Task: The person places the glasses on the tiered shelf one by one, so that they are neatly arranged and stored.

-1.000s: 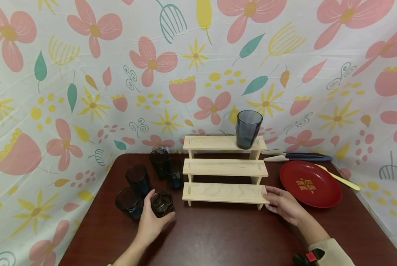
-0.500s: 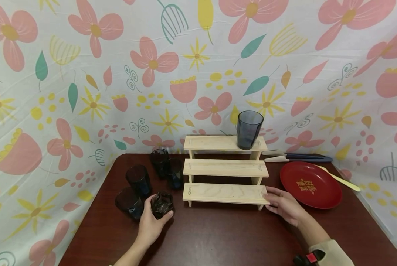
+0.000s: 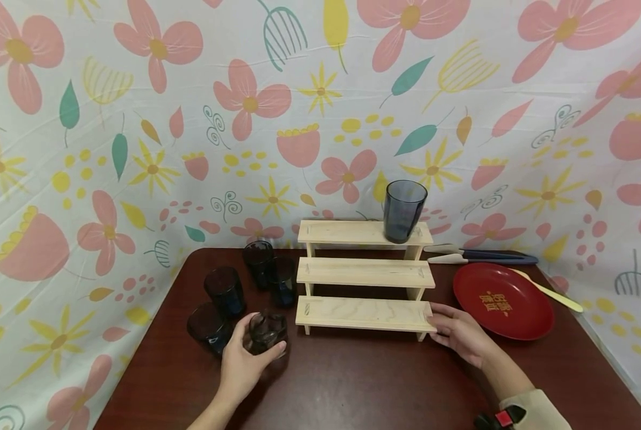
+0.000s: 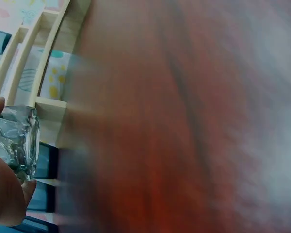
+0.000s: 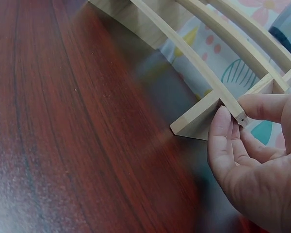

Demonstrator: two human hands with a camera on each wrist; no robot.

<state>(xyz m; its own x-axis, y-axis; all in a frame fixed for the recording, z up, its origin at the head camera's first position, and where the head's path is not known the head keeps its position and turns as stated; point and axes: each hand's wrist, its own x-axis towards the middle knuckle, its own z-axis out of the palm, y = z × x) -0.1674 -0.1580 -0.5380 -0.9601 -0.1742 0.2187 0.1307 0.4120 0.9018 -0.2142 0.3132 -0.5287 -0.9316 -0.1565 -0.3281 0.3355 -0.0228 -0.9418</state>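
Observation:
My left hand (image 3: 242,367) grips a short, wavy-sided see-through drinking glass (image 3: 268,331), thumb on its near side. In the left wrist view this glass (image 4: 17,141) looks clear and thick-walled, with part of the hand (image 4: 5,194) at the image edge. At the other side, my right hand (image 3: 462,335) pinches the right end of the lowest board of a three-step wooden shelf (image 3: 363,312). The right wrist view shows thumb and fingers of that hand (image 5: 257,179) around the board's end. A tall blue glass (image 3: 403,212) stands upright on the top step, towards the right.
Several dark blue glasses (image 3: 225,292) stand left of the shelf, close by my left hand. Right of the shelf lie a red plate (image 3: 500,298) with gold characters, tongs (image 3: 487,257) with dark blue handles, and a pale yellow utensil (image 3: 554,289). A flowered cloth (image 3: 320,119) hangs behind the table.
My left hand has shifted slightly right with the wavy glass, which is tilted differently and stands further from the dark glasses. The right hand keeps its pinch on the shelf.

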